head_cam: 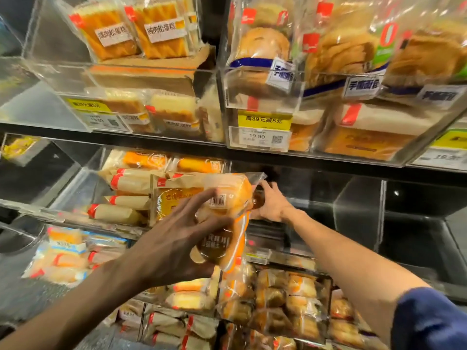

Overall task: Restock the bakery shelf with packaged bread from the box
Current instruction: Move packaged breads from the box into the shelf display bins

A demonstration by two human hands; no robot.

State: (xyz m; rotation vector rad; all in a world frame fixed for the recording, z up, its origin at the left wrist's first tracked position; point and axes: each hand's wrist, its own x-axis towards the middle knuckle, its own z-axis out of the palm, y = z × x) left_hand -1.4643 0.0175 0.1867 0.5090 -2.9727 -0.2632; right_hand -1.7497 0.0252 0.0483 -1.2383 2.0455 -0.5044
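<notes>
A clear bag of round buns point(228, 218) with an orange stripe and a barcode label hangs in front of the middle shelf. My left hand point(174, 238) holds it from the left, fingers spread over the bag. My right hand point(271, 202) grips its far top end beside an acrylic bin point(358, 208) on the middle shelf whose inside looks dark and bare. The bin to the left holds stacked wrapped loaves point(131, 195).
Upper bins carry sliced cake packs point(141, 31) and bagged torn bread point(338, 54), with yellow price tags point(264, 121) on the fronts. Lower shelves hold bagged rolls point(280, 299) and wrapped cakes point(65, 253). Clear dividers separate the bins.
</notes>
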